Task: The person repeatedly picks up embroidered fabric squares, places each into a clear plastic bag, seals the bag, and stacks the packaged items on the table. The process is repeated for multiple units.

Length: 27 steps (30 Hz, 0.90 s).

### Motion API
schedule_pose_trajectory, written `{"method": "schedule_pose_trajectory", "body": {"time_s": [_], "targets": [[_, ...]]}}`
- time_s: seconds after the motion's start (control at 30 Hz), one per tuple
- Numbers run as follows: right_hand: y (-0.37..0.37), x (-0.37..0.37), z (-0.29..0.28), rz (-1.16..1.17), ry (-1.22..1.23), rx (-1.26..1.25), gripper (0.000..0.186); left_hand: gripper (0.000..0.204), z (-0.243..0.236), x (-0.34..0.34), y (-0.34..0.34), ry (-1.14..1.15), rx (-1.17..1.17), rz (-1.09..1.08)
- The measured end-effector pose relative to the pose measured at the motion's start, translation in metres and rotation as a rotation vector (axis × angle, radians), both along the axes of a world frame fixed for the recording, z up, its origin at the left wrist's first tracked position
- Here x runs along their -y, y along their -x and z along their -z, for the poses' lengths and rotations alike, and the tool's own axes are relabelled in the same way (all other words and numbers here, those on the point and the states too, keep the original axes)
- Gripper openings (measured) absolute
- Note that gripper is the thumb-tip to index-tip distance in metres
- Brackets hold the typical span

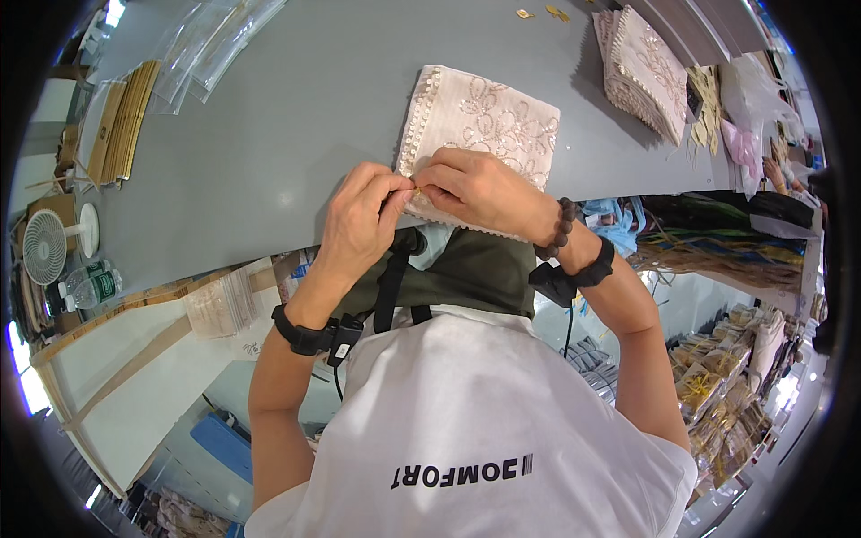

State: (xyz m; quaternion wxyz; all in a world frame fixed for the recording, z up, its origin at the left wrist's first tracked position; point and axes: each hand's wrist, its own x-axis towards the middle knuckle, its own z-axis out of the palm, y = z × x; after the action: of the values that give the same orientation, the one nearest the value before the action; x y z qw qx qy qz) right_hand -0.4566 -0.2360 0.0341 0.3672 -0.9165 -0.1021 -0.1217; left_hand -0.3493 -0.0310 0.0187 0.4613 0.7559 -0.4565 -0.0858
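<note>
Both hands are bunched together at the near-left edge of a folded pink cloth (489, 125) with sequin flower stitching and a strip of white beads running down its left side. The cloth lies flat on the grey table (269, 134), partly hanging toward the person, with its beaded edge running away from the body, tilted a bit.

The left hand (359, 224) has thumb and forefinger pressed together, pinching something tiny and gold-coloured right at the cloth's lower-left corner. Too small to say what it is, maybe a pin or a little tag. The right hand (480, 184) lies over the cloth's near edge, its fingers curled and pinching at the same spot from the other side. The fingertips of both hands are basically touching there, so neither is really nearer.

Most of the cloth stretches away and to the right of the fingers.

Other stuff around: a stack of similar pink cloths (641, 72) at the far right, clear plastic bags (211, 45) at the far left, a small white fan (49, 242) and a water bottle (90, 285) off the left edge.
</note>
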Motion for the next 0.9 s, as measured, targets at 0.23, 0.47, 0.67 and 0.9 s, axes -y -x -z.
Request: {"method": "schedule_pose_trajectory", "body": {"time_s": [0.23, 0.47, 0.67, 0.9], "targets": [[-0.002, -0.006, 0.002, 0.062, 0.007, 0.004, 0.012, 0.009, -0.003, 0.000, -0.001, -0.011, -0.010, -0.020], [0.003, -0.011, 0.002, 0.078, -0.031, 0.006, 0.021, 0.014, -0.015, 0.001, -0.091, -0.188, 0.153, -0.100], [-0.004, -0.002, 0.008, 0.257, -0.021, 0.008, 0.024, 0.023, 0.006, 0.010, -0.272, -0.157, 0.586, -0.504], [-0.009, 0.032, 0.005, 0.547, -0.045, 0.072, 0.026, 0.027, 0.009, -0.006, -0.304, -0.159, 0.553, -0.520]]}}
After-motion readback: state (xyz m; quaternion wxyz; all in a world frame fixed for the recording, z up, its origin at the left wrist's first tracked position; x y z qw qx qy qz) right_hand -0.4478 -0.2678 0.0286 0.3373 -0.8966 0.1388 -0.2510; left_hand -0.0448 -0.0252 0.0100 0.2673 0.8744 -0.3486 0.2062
